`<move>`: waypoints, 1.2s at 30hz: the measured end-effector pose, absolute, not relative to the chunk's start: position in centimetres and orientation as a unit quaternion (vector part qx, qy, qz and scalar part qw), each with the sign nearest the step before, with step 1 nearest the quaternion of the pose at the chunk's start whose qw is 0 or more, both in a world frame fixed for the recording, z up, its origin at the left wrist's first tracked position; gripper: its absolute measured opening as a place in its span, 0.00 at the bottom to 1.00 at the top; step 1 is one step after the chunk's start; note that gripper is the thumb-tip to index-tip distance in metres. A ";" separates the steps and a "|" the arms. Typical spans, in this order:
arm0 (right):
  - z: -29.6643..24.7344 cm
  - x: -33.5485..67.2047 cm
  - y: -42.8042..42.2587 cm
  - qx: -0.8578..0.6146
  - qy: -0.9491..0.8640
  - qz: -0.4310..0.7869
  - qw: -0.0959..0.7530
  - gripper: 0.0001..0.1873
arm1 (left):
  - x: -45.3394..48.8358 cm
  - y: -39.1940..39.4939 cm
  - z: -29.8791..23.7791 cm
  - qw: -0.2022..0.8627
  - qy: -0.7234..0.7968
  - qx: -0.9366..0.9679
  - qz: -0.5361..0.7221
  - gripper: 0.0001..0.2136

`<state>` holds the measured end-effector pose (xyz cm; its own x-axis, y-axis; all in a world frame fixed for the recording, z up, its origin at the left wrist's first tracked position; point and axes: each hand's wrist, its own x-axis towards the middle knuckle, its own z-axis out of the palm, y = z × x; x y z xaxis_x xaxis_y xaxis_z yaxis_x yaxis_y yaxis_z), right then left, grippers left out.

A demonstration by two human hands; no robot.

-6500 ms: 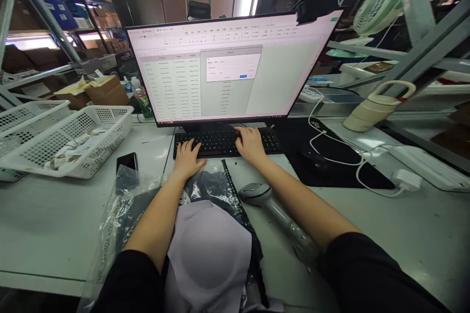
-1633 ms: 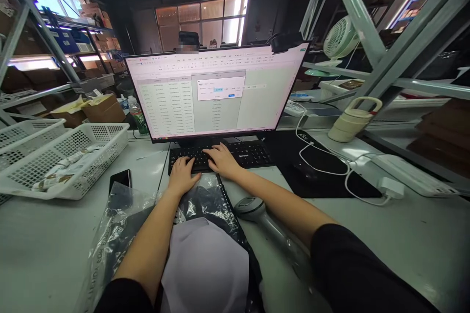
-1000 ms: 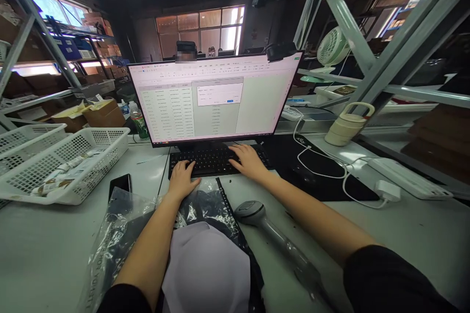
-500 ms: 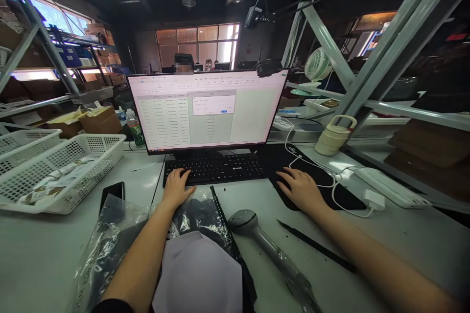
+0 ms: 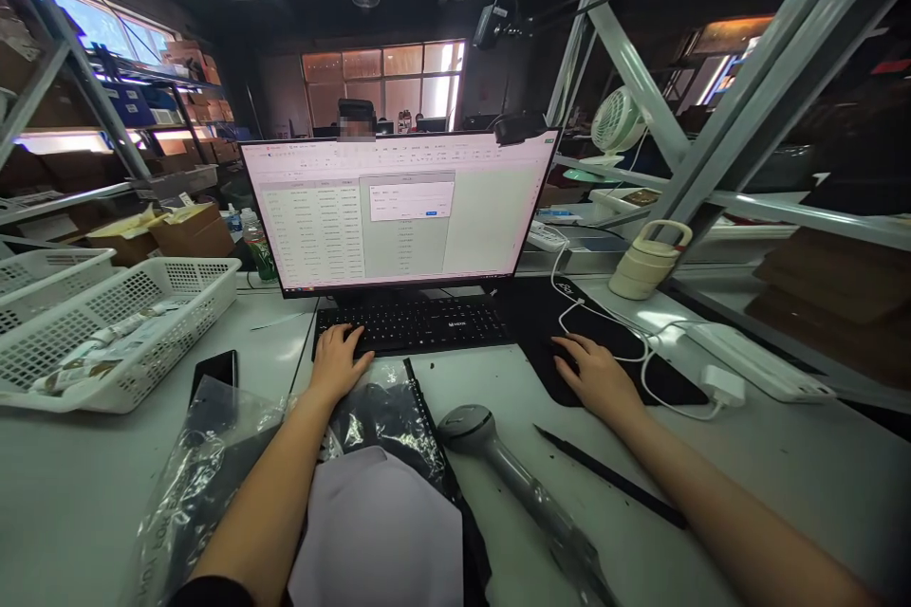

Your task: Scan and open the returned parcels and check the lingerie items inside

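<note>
My left hand [image 5: 337,360] rests on the left end of a black keyboard [image 5: 427,327], its fingers spread over the keys. On a black mouse pad [image 5: 527,313] lies my right hand [image 5: 594,375], fingers curved downward. Whatever is under that palm is hidden against the dark pad. Behind the keyboard stands a monitor [image 5: 313,237] showing a table and a small pop-up window. Between my arms are a grey handheld scanner [image 5: 523,474] and a clear plastic bag with dark contents [image 5: 220,465]. A pale, rounded item [image 5: 377,531] covers part of the bag.
White perforated baskets [image 5: 177,303] stand at left, one holding packets. A phone [image 5: 214,372] lies beside them. At right are a thin black stick [image 5: 612,479], a white power strip [image 5: 761,365], loose cables, a cream lidded container [image 5: 646,261] and a metal frame [image 5: 676,180].
My right hand has slid a little to the right on the mouse pad. My left hand stays at the keyboard's left end. The whole view has shifted slightly.
</note>
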<state>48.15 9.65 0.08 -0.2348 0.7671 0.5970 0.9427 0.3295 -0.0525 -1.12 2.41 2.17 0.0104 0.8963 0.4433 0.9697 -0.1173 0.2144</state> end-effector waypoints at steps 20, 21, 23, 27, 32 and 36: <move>0.1 48.1 9.5 -0.538 -0.781 -0.141 0.284 0.22 | -0.9 2.1 2.6 0.092 -0.671 -0.694 -0.242 0.24; 0.1 48.1 9.6 -0.540 -0.780 -0.139 0.284 0.22 | -0.9 2.1 2.6 0.092 -0.672 -0.694 -0.241 0.24; 0.1 48.1 9.5 -0.543 -0.779 -0.137 0.281 0.22 | -0.9 2.1 2.6 0.090 -0.673 -0.694 -0.240 0.23; 0.2 48.0 9.4 -0.548 -0.778 -0.137 0.274 0.23 | -0.9 2.2 2.5 0.084 -0.673 -0.694 -0.241 0.23; 0.3 47.9 9.3 -0.548 -0.774 -0.146 0.281 0.22 | -1.0 2.2 2.4 0.088 -0.675 -0.693 -0.239 0.23; 0.2 48.1 9.3 -0.533 -0.780 -0.160 0.285 0.23 | -0.9 2.2 2.5 0.095 -0.680 -0.685 -0.242 0.24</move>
